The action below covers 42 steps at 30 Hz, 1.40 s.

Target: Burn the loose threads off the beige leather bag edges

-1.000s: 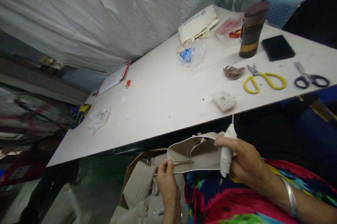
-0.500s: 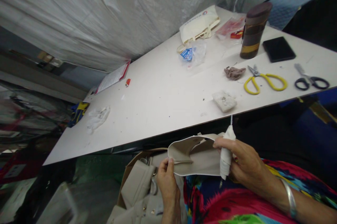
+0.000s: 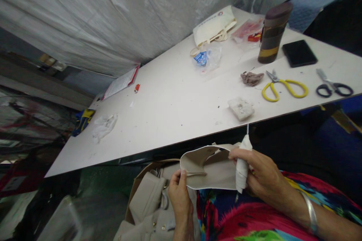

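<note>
A small beige bag (image 3: 219, 171) with white edges is held with its mouth gaping toward me, over my lap. My left hand (image 3: 181, 195) pinches its left rim between thumb and fingers. At the other side, my right hand (image 3: 263, 177) is closed round a thin metal tool with a white-wrapped handle (image 3: 242, 169), its tip pointing up toward the table edge. That same hand's fingers also touch the bag's right rim. Below and left, a cardboard box (image 3: 134, 192) is filled with several similar beige bags (image 3: 147, 197).
On the white table (image 3: 164, 109) lie yellow-handled scissors (image 3: 285, 87), black-handled scissors (image 3: 334, 85), a plastic-wrapped packet (image 3: 241, 108), a crumpled brown cloth (image 3: 251, 79) and a black tablet-like object (image 3: 299, 53). A dark bottle (image 3: 273, 33) stands behind. A clipboard (image 3: 120, 82) rests far left.
Almost nothing differs. The view has shifted very slightly, while both hands, the bag and the wrapped tool keep nearly the same position.
</note>
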Motion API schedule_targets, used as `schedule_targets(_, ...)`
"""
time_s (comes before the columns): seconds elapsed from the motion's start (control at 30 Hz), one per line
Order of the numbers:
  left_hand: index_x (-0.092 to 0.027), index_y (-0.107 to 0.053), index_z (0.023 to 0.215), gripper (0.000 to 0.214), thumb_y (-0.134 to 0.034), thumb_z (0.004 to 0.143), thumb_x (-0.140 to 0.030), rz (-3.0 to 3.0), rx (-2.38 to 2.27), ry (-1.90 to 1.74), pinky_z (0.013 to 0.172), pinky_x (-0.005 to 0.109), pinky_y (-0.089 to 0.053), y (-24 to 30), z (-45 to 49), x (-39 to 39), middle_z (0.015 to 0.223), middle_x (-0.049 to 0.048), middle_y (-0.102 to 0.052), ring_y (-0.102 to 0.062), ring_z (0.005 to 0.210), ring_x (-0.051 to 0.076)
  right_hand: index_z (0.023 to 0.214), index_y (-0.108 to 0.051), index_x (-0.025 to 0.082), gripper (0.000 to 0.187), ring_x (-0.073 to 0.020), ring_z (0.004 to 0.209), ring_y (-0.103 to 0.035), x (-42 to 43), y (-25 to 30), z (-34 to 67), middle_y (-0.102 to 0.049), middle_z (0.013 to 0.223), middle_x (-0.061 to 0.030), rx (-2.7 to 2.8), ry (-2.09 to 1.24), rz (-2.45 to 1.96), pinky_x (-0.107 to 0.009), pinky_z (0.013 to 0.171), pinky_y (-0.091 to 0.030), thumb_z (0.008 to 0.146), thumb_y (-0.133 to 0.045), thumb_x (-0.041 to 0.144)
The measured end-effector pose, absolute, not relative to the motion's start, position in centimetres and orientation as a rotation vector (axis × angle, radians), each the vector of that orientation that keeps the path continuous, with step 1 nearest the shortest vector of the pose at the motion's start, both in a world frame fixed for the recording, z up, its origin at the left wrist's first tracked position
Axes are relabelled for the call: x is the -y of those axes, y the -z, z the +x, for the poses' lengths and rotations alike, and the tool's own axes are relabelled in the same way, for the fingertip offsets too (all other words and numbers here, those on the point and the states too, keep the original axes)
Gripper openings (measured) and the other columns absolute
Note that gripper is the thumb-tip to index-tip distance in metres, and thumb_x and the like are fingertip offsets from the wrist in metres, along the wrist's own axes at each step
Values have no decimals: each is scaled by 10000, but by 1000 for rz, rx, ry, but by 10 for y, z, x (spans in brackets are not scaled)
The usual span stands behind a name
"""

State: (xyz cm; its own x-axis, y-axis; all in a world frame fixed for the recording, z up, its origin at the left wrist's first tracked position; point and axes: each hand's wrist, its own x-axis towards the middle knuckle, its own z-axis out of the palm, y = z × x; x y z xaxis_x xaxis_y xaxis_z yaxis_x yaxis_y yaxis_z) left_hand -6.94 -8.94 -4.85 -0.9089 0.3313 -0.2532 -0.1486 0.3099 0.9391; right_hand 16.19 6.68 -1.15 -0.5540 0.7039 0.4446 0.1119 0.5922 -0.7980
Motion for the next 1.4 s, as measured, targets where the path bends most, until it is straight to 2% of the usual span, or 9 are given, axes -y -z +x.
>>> schedule_targets(0.37, -131, -735, 904, 424, -835, 701, -490, 172, -2195, -1614, 666, 297, -524, 47, -69, 91, 809, 58, -749, -672, 718, 207, 1273, -559, 296, 607, -183, 959, -719, -67, 9, 161, -725, 1067, -22, 2024, -947, -642, -305, 893, -558, 769, -437, -19)
schedule_targets(0.7, -121, -726, 965, 386, -804, 746, -429, 198, -2190, -1573, 669, 292, -532, 51, -72, 95, 831, 68, -763, -678, 730, 204, 1254, -560, 290, 591, -185, 932, -718, -68, 7, 161, -722, 1044, -26, 2021, -941, -631, -312, 874, -561, 760, -444, -14)
schedule_targets(1.0, -119, -749, 950, 445, -846, 696, -471, 252, -2212, -1570, 671, 311, -560, 48, -72, 97, 836, 81, -772, -709, 734, 230, 1229, -581, 276, 554, -176, 875, -723, -68, 7, 159, -737, 1004, -18, 2031, -901, -628, -285, 825, -560, 776, -445, -12)
schedule_targets(1.17, -120, -746, 949, 436, -842, 705, -469, 232, -2182, -1615, 669, 310, -566, 49, -68, 95, 840, 85, -774, -716, 737, 230, 1268, -557, 282, 580, -180, 953, -710, -67, 9, 160, -723, 1056, -20, 2066, -936, -620, -307, 884, -537, 782, -437, -12)
schedule_targets(1.4, -128, -733, 949, 452, -850, 679, -472, 162, -2196, -1622, 681, 308, -560, 47, -64, 93, 858, 85, -778, -705, 763, 230, 1267, -544, 292, 572, -170, 935, -698, -68, 7, 159, -708, 1039, -9, 2071, -960, -618, -315, 908, -516, 793, -434, -9)
